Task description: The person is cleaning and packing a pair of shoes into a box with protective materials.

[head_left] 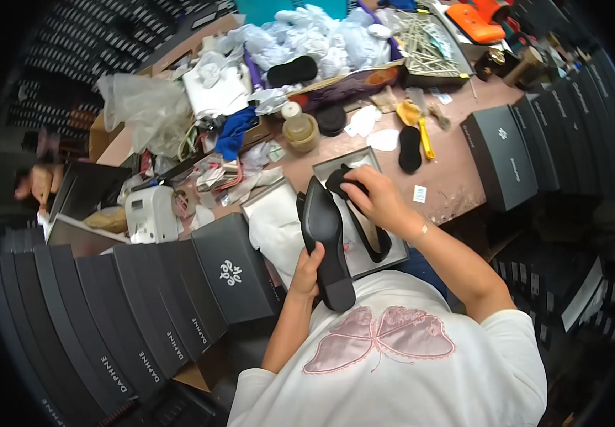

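Note:
Closed around the heel end of a black pointed flat shoe (321,224), my left hand (307,272) keeps it raised with the dark sole facing up. A second black shoe (373,238) lies in an open grey shoebox (400,257), its lighter lining partly visible. The fingers of my right hand (378,203) pinch a bunched black part (336,182) at this shoe's front end. My hand covers some of that part, so its exact form is hard to tell. White tissue paper (272,231) fills the box side left of the raised shoe.
Rows of dark shoeboxes flank me at left (168,299) and right (501,156). On the table are a glue jar (300,129), black oval pads (410,149), a yellow-handled brush (426,135), a white device (152,215), and a bin of crumpled plastic (336,39).

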`<state>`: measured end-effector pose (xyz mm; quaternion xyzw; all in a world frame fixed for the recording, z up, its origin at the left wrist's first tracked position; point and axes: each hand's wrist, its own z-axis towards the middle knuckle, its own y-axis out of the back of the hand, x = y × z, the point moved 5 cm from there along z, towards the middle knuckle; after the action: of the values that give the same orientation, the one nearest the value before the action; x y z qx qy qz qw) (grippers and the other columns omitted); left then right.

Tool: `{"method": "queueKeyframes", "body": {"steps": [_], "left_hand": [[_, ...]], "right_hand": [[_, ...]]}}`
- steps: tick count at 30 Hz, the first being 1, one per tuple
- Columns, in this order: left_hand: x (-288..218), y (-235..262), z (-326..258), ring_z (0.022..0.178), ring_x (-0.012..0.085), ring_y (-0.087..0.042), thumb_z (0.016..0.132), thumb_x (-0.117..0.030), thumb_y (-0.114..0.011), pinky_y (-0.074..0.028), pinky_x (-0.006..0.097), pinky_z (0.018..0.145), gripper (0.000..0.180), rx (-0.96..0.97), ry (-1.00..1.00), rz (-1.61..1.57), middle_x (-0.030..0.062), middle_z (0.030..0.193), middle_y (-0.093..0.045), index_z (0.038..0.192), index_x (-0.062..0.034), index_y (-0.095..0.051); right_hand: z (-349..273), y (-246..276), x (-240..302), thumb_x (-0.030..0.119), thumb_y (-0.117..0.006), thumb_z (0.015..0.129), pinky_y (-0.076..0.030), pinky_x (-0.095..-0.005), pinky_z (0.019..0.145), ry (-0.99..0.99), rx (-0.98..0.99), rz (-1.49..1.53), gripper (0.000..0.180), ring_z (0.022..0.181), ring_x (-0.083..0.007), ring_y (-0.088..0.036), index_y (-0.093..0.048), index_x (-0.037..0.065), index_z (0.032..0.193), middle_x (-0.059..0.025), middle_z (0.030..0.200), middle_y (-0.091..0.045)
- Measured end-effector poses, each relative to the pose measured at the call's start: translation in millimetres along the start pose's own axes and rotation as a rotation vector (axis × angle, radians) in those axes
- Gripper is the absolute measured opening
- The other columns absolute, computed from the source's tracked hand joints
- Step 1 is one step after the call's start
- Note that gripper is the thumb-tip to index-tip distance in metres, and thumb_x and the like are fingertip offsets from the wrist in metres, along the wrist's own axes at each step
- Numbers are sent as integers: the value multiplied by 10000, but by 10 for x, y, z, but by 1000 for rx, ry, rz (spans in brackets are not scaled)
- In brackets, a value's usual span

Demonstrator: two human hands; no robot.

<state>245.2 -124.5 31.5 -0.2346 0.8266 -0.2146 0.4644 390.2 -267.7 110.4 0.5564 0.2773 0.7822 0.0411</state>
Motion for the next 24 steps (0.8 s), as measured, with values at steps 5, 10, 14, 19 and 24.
{"method": "queueKeyframes", "body": {"steps": [5, 10, 14, 19, 24], "left_hand": [[-172, 21, 85, 837, 182, -660, 941, -584, -424, -551, 303, 732, 607, -217, 20, -370, 105, 959, -654, 1141, -28, -563], [-355, 321, 51, 713, 172, -632, 900, -412, -612, -543, 316, 614, 368, -439, -115, -171, 83, 828, -634, 1036, -71, -587], [-387, 360, 51, 709, 171, -632, 909, -339, -568, -539, 301, 617, 343, -464, -254, -135, 99, 832, -640, 1030, -18, -590], [-544, 558, 4, 723, 189, -643, 920, -391, -494, -537, 309, 626, 442, -433, -343, -139, 138, 863, -657, 1064, 18, -582], [-563, 402, 98, 722, 179, -638, 913, -392, -507, -537, 307, 618, 437, -384, -373, -37, 124, 859, -656, 1054, 15, -581]], "right_hand": [[-590, -492, 376, 86, -654, 825, -485, -375, 741, 159, 526, 293, 233, 826, -318, -592, -643, 24, 1049, -143, 906, -595], [-730, -150, -40, 90, -629, 835, -486, -373, 750, -51, 402, 40, 248, 826, -322, -599, -653, 19, 1072, -150, 905, -600], [-633, -388, 671, 104, -623, 840, -499, -382, 711, 86, 400, 62, 276, 804, -302, -608, -638, 24, 1104, -133, 874, -585], [-1127, -257, 636, 108, -641, 826, -506, -362, 658, 46, 755, 30, 316, 769, -280, -613, -635, 37, 1134, -119, 899, -585], [-714, -493, 770, 115, -689, 793, -500, -359, 663, 211, 362, 59, 350, 765, -276, -602, -642, 78, 1138, -102, 872, -562]]}}
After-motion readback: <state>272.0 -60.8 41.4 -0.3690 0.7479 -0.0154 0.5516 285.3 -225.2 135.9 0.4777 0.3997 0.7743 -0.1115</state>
